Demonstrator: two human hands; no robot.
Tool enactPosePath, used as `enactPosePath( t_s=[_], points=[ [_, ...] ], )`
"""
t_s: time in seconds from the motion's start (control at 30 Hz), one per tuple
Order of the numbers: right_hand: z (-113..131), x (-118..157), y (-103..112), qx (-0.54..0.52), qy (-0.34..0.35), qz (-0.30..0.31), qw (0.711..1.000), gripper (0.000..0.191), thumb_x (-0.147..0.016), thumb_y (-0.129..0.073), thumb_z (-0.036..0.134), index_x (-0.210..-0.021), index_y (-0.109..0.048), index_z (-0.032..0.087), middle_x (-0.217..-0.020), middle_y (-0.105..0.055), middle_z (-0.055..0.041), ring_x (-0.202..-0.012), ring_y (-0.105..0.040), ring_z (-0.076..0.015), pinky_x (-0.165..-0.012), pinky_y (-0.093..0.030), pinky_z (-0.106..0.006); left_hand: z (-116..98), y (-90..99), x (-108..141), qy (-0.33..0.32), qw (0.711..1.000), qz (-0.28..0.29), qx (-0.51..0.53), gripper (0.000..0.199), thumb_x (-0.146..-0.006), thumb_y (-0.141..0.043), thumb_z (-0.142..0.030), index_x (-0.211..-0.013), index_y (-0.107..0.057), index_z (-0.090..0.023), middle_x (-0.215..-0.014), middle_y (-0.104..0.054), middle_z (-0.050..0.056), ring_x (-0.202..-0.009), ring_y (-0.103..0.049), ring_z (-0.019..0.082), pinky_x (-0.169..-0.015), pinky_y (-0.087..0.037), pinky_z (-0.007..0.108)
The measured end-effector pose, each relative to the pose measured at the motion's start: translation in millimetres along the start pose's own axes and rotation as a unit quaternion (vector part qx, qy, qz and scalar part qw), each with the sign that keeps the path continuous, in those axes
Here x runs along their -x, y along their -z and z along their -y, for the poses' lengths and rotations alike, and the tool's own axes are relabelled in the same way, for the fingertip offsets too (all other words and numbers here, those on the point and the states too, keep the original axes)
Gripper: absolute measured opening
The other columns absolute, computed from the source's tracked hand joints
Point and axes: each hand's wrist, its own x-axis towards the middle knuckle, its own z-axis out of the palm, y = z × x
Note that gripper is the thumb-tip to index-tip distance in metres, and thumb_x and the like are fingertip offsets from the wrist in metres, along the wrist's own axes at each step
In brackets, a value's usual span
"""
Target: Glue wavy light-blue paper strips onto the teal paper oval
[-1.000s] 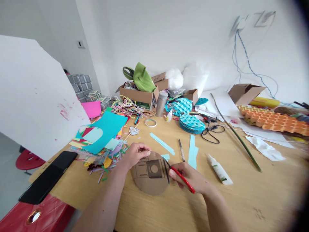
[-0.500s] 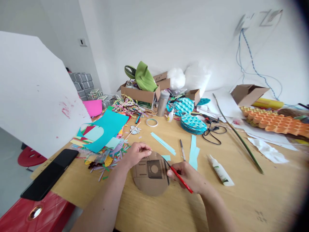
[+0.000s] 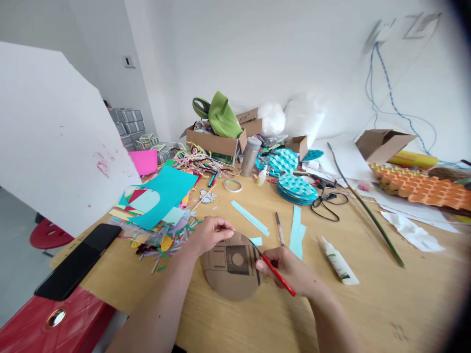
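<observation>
A round brown cardboard disc [image 3: 228, 287] with dark printing is propped up at a tilt over the table in front of me. My left hand [image 3: 213, 234] pinches its upper edge between thumb and fingers. In my right hand [image 3: 281, 267] is a slim red-handled tool [image 3: 277, 274], its thin dark front end against the disc's upper right edge; I cannot make out its tip. My right thumb lies close to the disc's right edge. Behind the disc are pale blue paper strips [image 3: 250, 218], a wider strip [image 3: 296, 233] and a slim pen-like tool [image 3: 279, 228].
A white glue bottle [image 3: 340, 262] lies at the right, near a long green stick [image 3: 368, 208]. Stacked turquoise discs [image 3: 296, 190] and a black cable [image 3: 327, 203] are farther back. Paper scraps [image 3: 162, 245], turquoise paper [image 3: 167, 193] and a black phone-like slab [image 3: 79, 260] lie left.
The whole view has shifted slightly. Both hands keep their hold, and the red-handled tool stays at the disc's upper right edge.
</observation>
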Motion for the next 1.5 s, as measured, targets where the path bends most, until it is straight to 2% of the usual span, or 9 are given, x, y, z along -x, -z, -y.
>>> enactPosePath(
  t_s=[0.27, 0.43, 0.57, 0.7, 0.8, 0.93, 1.17, 1.33, 1.5],
  points=[
    [0.5, -1.3, -1.1, -0.059, -0.029, 0.018, 0.998, 0.062, -0.072, -0.052, 0.079, -0.057, -0.041, 0.021, -0.044, -0.041, 0.0049, -0.038, -0.040, -0.0085, -0.039, -0.026, -0.020, -6.4, 0.5, 0.7, 0.022, 0.999, -0.008, 0.045, 0.016, -0.067, -0.073, -0.030, -0.073, -0.072, -0.015, -0.074, -0.069, 0.002, -0.071, -0.059, 0.015, -0.067, -0.041, 0.025],
    [-2.4, 2.3, 7.3, -0.074, -0.022, -0.059, 0.995, 0.060, -0.073, -0.050, 0.079, -0.061, -0.046, 0.021, -0.043, -0.043, 0.0044, -0.039, -0.040, -0.0095, -0.041, -0.027, -0.021, -7.7, 5.8, 0.7, 0.052, 0.968, -0.085, 0.229, 0.022, -0.052, -0.084, -0.025, -0.067, -0.072, -0.014, -0.063, -0.068, 0.002, -0.058, -0.059, 0.014, -0.061, -0.043, 0.026],
    [0.7, 8.1, 13.9, 0.087, -0.044, -0.102, 0.990, 0.055, -0.082, -0.046, 0.071, -0.062, -0.051, 0.019, -0.050, -0.054, -0.0013, -0.048, -0.051, -0.0140, -0.047, -0.031, -0.024, -3.1, 18.0, -5.7, 0.028, 0.930, -0.196, 0.309, 0.033, -0.049, -0.086, -0.034, -0.072, -0.071, -0.017, -0.069, -0.071, 0.002, -0.063, -0.064, 0.016, -0.064, -0.047, 0.029],
    [18.5, 17.8, 4.6, 0.332, -0.133, -0.092, 0.929, 0.043, -0.085, -0.053, 0.056, -0.071, -0.063, 0.017, -0.074, -0.069, -0.0118, -0.070, -0.066, -0.0245, -0.056, -0.036, -0.028, 4.3, 24.5, -13.7, -0.002, 0.892, -0.295, 0.343, 0.038, -0.046, -0.085, -0.041, -0.073, -0.070, -0.019, -0.075, -0.073, 0.001, -0.071, -0.066, 0.017, -0.070, -0.049, 0.030],
    [33.5, 27.2, -7.8, 0.393, -0.147, -0.057, 0.906, 0.031, -0.089, -0.051, 0.042, -0.084, -0.069, 0.017, -0.083, -0.072, -0.0142, -0.079, -0.069, -0.0283, -0.060, -0.041, -0.030, 9.5, 22.8, -16.9, -0.018, 0.874, -0.349, 0.339, 0.037, -0.046, -0.084, -0.040, -0.072, -0.070, -0.018, -0.075, -0.073, 0.002, -0.074, -0.066, 0.019, -0.073, -0.050, 0.032],
    [44.3, 39.6, -17.9, 0.433, -0.162, -0.020, 0.886, 0.023, -0.086, -0.052, 0.026, -0.089, -0.071, 0.014, -0.089, -0.073, -0.0165, -0.085, -0.070, -0.0311, -0.067, -0.045, -0.033, 15.1, 18.6, -19.5, -0.039, 0.864, -0.403, 0.299, 0.033, -0.049, -0.082, -0.036, -0.073, -0.070, -0.017, -0.073, -0.071, 0.001, -0.074, -0.064, 0.018, -0.076, -0.049, 0.032],
    [34.1, 59.2, -41.3, 0.374, -0.106, -0.055, 0.920, 0.021, -0.087, -0.051, 0.026, -0.094, -0.067, 0.015, -0.093, -0.072, -0.0128, -0.089, -0.068, -0.0277, -0.078, -0.045, -0.034, 7.0, 12.7, -10.6, -0.084, 0.878, -0.442, 0.160, 0.026, -0.064, -0.077, -0.035, -0.082, -0.071, -0.017, -0.070, -0.065, -0.002, -0.067, -0.056, 0.013, -0.067, -0.043, 0.025],
    [12.4, 65.1, -67.1, 0.325, -0.083, -0.134, 0.933, 0.022, -0.093, -0.049, 0.028, -0.101, -0.066, 0.018, -0.097, -0.069, -0.0109, -0.091, -0.065, -0.0253, -0.079, -0.046, -0.034, -18.4, -2.5, 12.6, -0.227, 0.878, -0.403, -0.123, 0.013, -0.083, -0.066, -0.032, -0.087, -0.071, -0.021, -0.082, -0.067, 0.003, -0.079, -0.058, 0.017, -0.076, -0.045, 0.028],
    [-1.5, 64.8, -88.3, 0.367, -0.033, -0.200, 0.908, 0.017, -0.090, -0.051, 0.019, -0.095, -0.068, 0.019, -0.096, -0.064, -0.0114, -0.089, -0.061, -0.0252, -0.079, -0.048, -0.037, -31.1, -9.5, 38.3, -0.347, 0.852, -0.291, -0.264, 0.012, -0.090, -0.057, -0.019, -0.094, -0.069, -0.021, -0.087, -0.068, 0.004, -0.084, -0.060, 0.018, -0.079, -0.046, 0.031]
  ],
)
